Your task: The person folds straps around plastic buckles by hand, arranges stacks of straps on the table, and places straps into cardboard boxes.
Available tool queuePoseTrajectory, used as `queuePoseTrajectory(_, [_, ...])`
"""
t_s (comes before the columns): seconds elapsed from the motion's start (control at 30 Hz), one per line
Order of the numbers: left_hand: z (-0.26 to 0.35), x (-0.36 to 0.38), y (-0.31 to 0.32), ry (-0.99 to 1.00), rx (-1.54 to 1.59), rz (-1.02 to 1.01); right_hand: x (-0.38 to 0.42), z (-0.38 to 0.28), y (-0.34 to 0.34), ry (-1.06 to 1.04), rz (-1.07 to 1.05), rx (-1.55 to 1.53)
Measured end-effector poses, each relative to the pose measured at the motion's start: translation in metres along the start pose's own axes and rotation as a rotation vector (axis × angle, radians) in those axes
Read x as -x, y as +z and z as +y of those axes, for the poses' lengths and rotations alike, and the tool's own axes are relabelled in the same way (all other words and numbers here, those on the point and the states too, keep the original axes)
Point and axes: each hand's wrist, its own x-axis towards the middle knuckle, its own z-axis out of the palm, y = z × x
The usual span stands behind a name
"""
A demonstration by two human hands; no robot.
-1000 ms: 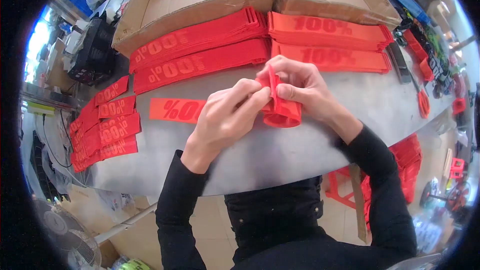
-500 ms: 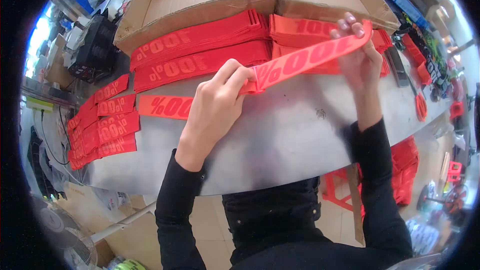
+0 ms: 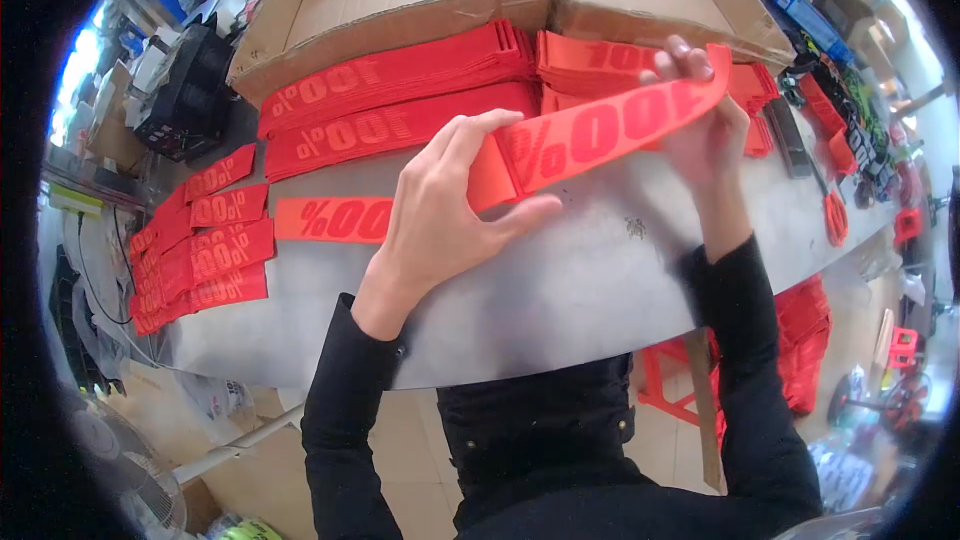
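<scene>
A long orange strap [image 3: 610, 130] with darker red "100%" print slants upward to the right above the table. My right hand [image 3: 705, 130] grips its upper right end, with fingertips showing past the strap's edge. At the strap's lower left end my left hand [image 3: 440, 195] has its thumb and fingers spread apart, around a plain folded-looking part. Another orange strap [image 3: 330, 220] lies flat on the table and runs under my left hand. Behind the hands, stacks of red straps [image 3: 400, 130] with the same print lie side by side.
Two cardboard boxes [image 3: 420, 25] stand behind the stacks. Overlapping red straps [image 3: 220, 250] cover the table's left end. Scissors with orange handles [image 3: 836, 218] lie at the right. The metal table [image 3: 560, 290] has a curved-looking front edge. A black machine [image 3: 190, 95] stands at the far left.
My left thumb and fingers have spread apart from their closed grip on the strap's left end. A plain orange part now shows there. My right hand has shifted slightly left.
</scene>
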Motion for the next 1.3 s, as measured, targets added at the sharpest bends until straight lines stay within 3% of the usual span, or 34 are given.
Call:
queuePoseTrajectory(0.1, [-0.007, 0.0, 0.001, -0.027, -0.043, 0.018, -0.003, -0.002, 0.004, 0.005, -0.059, 0.001])
queuePoseTrajectory(0.5, [-0.013, -0.004, -0.013, -0.043, -0.034, -0.055, -0.002, -0.016, -0.003, -0.061, 0.054, -0.074])
queuePoseTrajectory(0.53, [-0.01, -0.004, -0.018, -0.043, -0.032, -0.057, -0.002, -0.013, -0.001, -0.059, 0.108, 0.022])
queuePoseTrajectory(0.63, [0.006, -0.009, -0.04, -0.423, 0.73, -0.255, -0.003, 0.001, 0.007, -0.059, 0.218, 0.216])
queuePoseTrajectory(0.67, [0.003, -0.007, -0.038, -0.421, 0.732, -0.257, -0.004, 0.011, 0.011, -0.065, 0.244, 0.347])
queuePoseTrajectory(0.73, [-0.009, 0.001, -0.028, -0.219, 1.183, -0.066, -0.005, 0.03, 0.02, -0.077, 0.296, 0.608])
queuePoseTrajectory(0.77, [-0.011, 0.003, -0.026, -0.112, 1.401, 0.037, -0.003, 0.039, 0.028, -0.075, 0.297, 0.609])
queuePoseTrajectory(0.8, [-0.009, 0.002, -0.026, -0.112, 1.401, 0.039, 0.001, 0.048, 0.036, -0.001, 0.18, 0.461])
queuePoseTrajectory(0.87, [0.0, -0.004, -0.023, -0.034, 0.738, 0.088, 0.011, 0.06, 0.055, 0.073, 0.054, 0.311])
queuePoseTrajectory(0.9, [0.002, -0.004, -0.023, -0.003, 0.407, 0.106, 0.021, 0.064, 0.067, 0.233, -0.071, 0.308])
queuePoseTrajectory(0.93, [0.0, -0.003, -0.024, -0.007, 0.405, 0.103, 0.025, 0.064, 0.075, 0.391, -0.194, 0.302])
queuePoseTrajectory(1.03, [-0.011, -0.006, -0.032, 0.024, -0.2, 0.262, 0.022, 0.055, 0.08, 0.539, -0.265, 0.428])
queuePoseTrajectory(1.07, [-0.013, -0.007, -0.032, 0.025, -0.2, 0.262, 0.021, 0.051, 0.08, 0.612, -0.303, 0.494])
queuePoseTrajectory(1.13, [-0.017, -0.01, -0.032, -0.08, -0.34, 0.567, 0.018, 0.034, 0.071, 0.611, -0.287, 0.453])
queuePoseTrajectory(1.17, [-0.021, -0.007, -0.035, -0.078, -0.34, 0.564, 0.015, 0.025, 0.064, 0.611, -0.275, 0.412])
queuePoseTrajectory(1.23, [-0.039, 0.003, -0.044, -0.245, -0.652, 0.473, 0.009, 0.017, 0.055, 0.608, -0.268, 0.373])
queuePoseTrajectory(1.3, [-0.042, 0.004, -0.044, -0.326, -0.807, 0.423, 0.008, 0.018, 0.042, 0.439, -0.377, 0.077])
